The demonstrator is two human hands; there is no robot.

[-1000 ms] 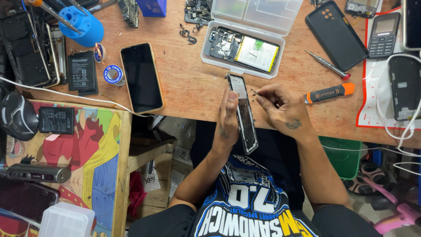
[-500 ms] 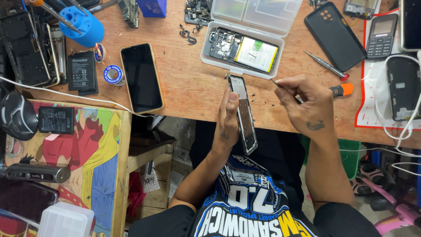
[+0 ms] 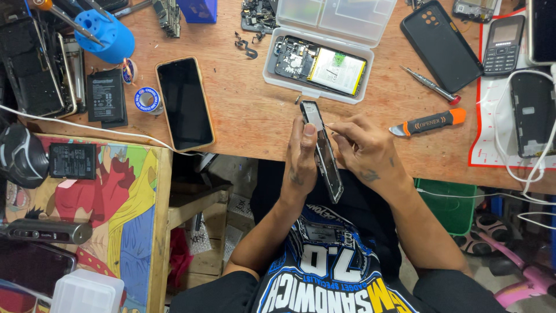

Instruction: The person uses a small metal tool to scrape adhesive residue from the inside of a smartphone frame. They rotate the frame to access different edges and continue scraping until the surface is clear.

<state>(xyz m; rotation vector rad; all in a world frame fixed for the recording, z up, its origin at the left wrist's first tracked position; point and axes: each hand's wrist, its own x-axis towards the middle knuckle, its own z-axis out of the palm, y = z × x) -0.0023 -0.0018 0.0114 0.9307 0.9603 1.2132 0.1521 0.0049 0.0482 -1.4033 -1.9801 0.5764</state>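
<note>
At the edge of a worn wooden workbench [image 3: 249,122], your left hand [image 3: 301,159] grips a slim black phone frame [image 3: 323,152] along its side, thumb pressed on its face, holding it tilted over the bench edge above your lap. Your right hand [image 3: 365,152] is closed in a pinch around a thin metal pick [image 3: 330,126], whose tip touches the frame near its upper end.

Just beyond the frame sits a clear plastic tray [image 3: 315,87] with its lid open, holding an opened phone body with a white battery [image 3: 337,71]. To the right of your right hand lies an orange-and-black handled opening tool [image 3: 431,122], and past it a small grey screwdriver with a red tip [image 3: 431,85]. A black phone with a gold rim [image 3: 184,103] lies face up well to the left, next to a blue roll of tape [image 3: 147,98] and a flat black battery [image 3: 106,97].
</note>
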